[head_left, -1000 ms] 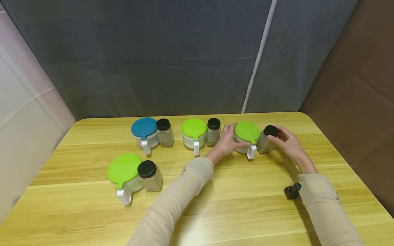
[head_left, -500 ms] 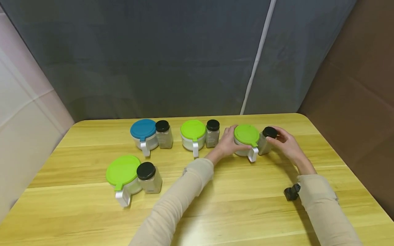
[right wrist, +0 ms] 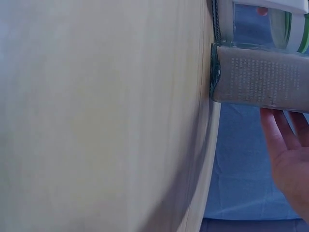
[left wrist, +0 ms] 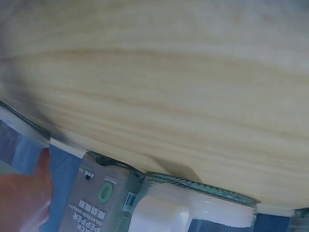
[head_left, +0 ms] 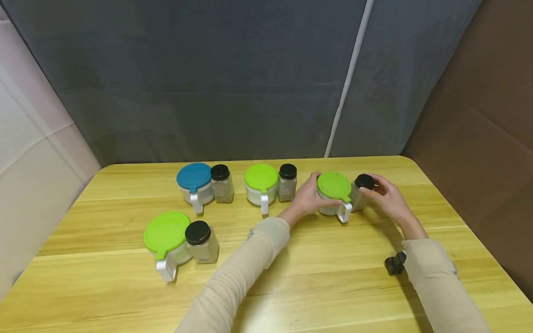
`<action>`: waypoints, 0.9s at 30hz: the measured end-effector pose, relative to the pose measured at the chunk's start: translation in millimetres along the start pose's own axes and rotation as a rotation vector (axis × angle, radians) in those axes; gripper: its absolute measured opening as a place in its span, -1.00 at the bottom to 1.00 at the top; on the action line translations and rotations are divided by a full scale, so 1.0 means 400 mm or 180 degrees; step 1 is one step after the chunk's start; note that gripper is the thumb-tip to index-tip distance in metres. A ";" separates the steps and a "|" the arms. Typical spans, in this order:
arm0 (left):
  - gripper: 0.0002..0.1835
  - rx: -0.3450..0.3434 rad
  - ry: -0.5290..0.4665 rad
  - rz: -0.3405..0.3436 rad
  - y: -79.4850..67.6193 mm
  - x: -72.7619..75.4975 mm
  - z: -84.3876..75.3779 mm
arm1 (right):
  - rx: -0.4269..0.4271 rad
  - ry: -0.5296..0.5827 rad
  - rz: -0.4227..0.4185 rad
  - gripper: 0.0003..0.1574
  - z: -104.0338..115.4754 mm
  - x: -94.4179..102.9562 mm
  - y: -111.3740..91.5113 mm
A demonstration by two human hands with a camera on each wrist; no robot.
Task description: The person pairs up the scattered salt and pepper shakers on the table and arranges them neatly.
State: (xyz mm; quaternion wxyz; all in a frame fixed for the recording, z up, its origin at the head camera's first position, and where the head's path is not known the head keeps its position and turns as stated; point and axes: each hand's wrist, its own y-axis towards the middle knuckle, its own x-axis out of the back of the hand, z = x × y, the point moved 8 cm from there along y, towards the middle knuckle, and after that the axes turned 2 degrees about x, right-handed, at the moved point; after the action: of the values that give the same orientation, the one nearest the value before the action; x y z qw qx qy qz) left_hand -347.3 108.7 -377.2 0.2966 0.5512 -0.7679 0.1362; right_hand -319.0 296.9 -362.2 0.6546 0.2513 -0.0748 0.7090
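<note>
At the right of the row, my left hand (head_left: 307, 196) holds a round seasoning pot (head_left: 334, 186) by its sides, thumb in front below the green lid. Its white handle points toward me and slightly right. Close against that pot stands a black-capped spice jar (head_left: 358, 200), gripped near its cap by my right hand (head_left: 390, 201). In the right wrist view, fingertips touch the jar's side (right wrist: 260, 77), which carries small printed text. The left wrist view catches part of my left hand (left wrist: 21, 200) beside a pepper jar (left wrist: 94, 198); most of the held pot is out of that view.
Left of my hands stand a green-lidded pot (head_left: 261, 178) with a spice jar (head_left: 287, 187), and a blue-lidded pot (head_left: 194, 177) with another jar (head_left: 222, 187). Nearer at left are a green-lidded pot (head_left: 167, 231) and jar (head_left: 202, 245). A black device (head_left: 394, 263) sits at my right cuff.
The held pot has turned slightly, its handle swinging to the right toward the spice jar. Both hands keep their hold; the whole head view has shifted a little.
</note>
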 end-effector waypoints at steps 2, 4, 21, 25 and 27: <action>-0.01 -0.0002 0.0047 -0.0032 -0.002 0.000 -0.002 | 0.0006 -0.0017 -0.0004 -0.32 -0.002 0.001 -0.002; 0.00 -0.0022 0.0083 -0.0065 -0.004 0.000 -0.005 | 0.0003 -0.0035 -0.0012 -0.31 -0.004 0.002 -0.003; -0.01 -0.0293 0.0207 0.0066 -0.035 -0.003 -0.020 | 0.0104 -0.0123 -0.0059 -0.35 0.001 0.008 -0.016; 0.01 -0.0361 0.0229 0.0161 -0.049 -0.002 -0.026 | 0.0123 -0.0175 -0.0064 -0.36 0.006 0.011 -0.022; 0.01 -0.0391 0.0229 0.0211 -0.058 -0.001 -0.030 | 0.0132 -0.0189 -0.0064 -0.37 0.010 0.013 -0.026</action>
State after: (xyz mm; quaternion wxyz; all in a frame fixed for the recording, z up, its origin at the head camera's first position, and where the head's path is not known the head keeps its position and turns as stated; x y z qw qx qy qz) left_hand -322.1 107.0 -370.7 0.3526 0.5009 -0.7815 0.1183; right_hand -308.2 301.2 -358.6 0.6539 0.2865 -0.0770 0.6960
